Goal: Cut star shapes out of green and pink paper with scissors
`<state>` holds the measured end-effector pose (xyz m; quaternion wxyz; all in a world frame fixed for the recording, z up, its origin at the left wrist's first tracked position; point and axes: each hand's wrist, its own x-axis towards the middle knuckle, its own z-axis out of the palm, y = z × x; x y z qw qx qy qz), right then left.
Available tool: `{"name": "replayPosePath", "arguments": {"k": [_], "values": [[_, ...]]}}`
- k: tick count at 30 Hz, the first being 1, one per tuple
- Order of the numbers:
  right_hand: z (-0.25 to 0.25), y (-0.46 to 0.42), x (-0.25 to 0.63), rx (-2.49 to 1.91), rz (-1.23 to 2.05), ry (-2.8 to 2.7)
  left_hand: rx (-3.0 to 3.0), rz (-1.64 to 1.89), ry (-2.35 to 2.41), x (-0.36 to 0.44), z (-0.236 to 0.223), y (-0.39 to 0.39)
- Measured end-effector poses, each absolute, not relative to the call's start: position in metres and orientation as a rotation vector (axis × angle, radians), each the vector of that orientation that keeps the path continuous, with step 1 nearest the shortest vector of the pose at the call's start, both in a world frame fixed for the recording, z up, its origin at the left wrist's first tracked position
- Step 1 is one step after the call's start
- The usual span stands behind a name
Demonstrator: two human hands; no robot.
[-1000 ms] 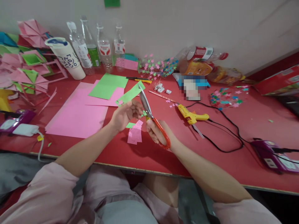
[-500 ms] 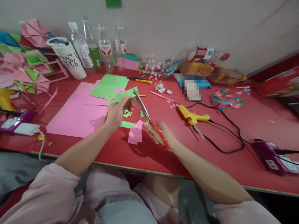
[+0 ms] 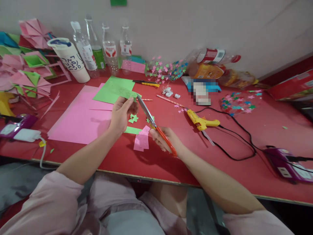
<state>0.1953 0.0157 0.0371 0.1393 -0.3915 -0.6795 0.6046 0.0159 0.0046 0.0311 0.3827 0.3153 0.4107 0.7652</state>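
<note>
A small piece of green paper (image 3: 129,94) is pinched in my left hand (image 3: 121,112), over the table. My right hand (image 3: 164,139) grips orange-handled scissors (image 3: 149,114), their blades pointing up and left to the paper's right edge. Beneath the hands lie small green paper cutouts (image 3: 133,118), a green strip (image 3: 132,130) and pink paper pieces (image 3: 141,139). Left of my left hand, a larger green sheet (image 3: 107,88) overlaps big pink sheets (image 3: 78,120).
A yellow glue gun (image 3: 201,121) with a black cord lies to the right. A yellow box cutter (image 3: 148,84) lies behind the hands. Several bottles (image 3: 110,52) and a white tumbler (image 3: 70,62) line the wall. Purple power strips (image 3: 286,164) sit at both sides.
My left hand has turned the green paper, so it now points more up-left and shows less of its face. The scissors' blades have shifted slightly left and look more closed.
</note>
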Motion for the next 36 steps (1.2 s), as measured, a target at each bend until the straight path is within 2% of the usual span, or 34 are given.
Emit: {"name": "replayPosePath", "arguments": {"k": [12, 25, 36], "values": [[0.039, 0.018, 0.196, -1.158, 1.787, -2.036, 0.855, 1.963, 1.072, 0.015, 0.030, 0.005], [0.038, 0.031, 0.202, -1.190, 1.738, -2.118, 1.026, 1.794, 1.252, 0.001, 0.035, 0.007], [0.041, 0.034, 0.204, -1.137, 1.733, -2.099, 1.061, 1.772, 1.209, -0.005, 0.038, 0.007]]}}
